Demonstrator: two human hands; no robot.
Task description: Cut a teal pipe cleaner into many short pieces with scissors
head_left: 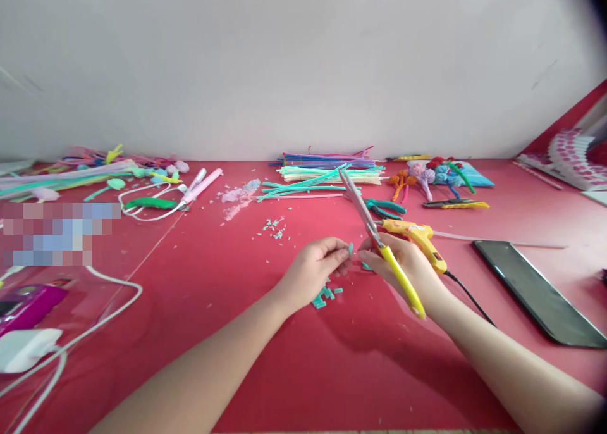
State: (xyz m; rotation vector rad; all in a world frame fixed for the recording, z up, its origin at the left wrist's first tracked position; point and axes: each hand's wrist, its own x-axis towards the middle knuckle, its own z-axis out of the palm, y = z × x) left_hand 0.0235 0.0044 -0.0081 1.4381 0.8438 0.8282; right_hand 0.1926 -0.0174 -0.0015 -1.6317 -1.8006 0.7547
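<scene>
A person is pinching a tiny teal piece (350, 250) between the fingertips of the left hand (315, 271), while the right hand (403, 264) is grasping a pair of yellow-handled scissors (379, 244) whose blades are pointing up and away from the wrist, close together. The piece is sitting right between the two hands, just above a little heap of teal snippets (325, 295) lying under the left hand. To trim such a small bit cleanly, it seems wise to be keeping the fingertips back from the blades, holding the piece steady by its far end and snipping over the heap so the offcuts are falling together.

Just behind the right hand a yellow glue gun (417, 238) is lying with its black cord trailing toward the person, and green-handled pliers (385, 207) are resting beyond it. Farther out from both hands a bundle of colourful pipe cleaners (327, 171) is stretching along the wall. Finished fuzzy flowers (436, 174) are lying to the far right of it, and a dark phone (538, 291) is resting face up to the right of the right arm. The red surface (213, 276) is running up to a plain white wall (284, 61), with more stems, a pink tool and white cables spreading well off to the left.
</scene>
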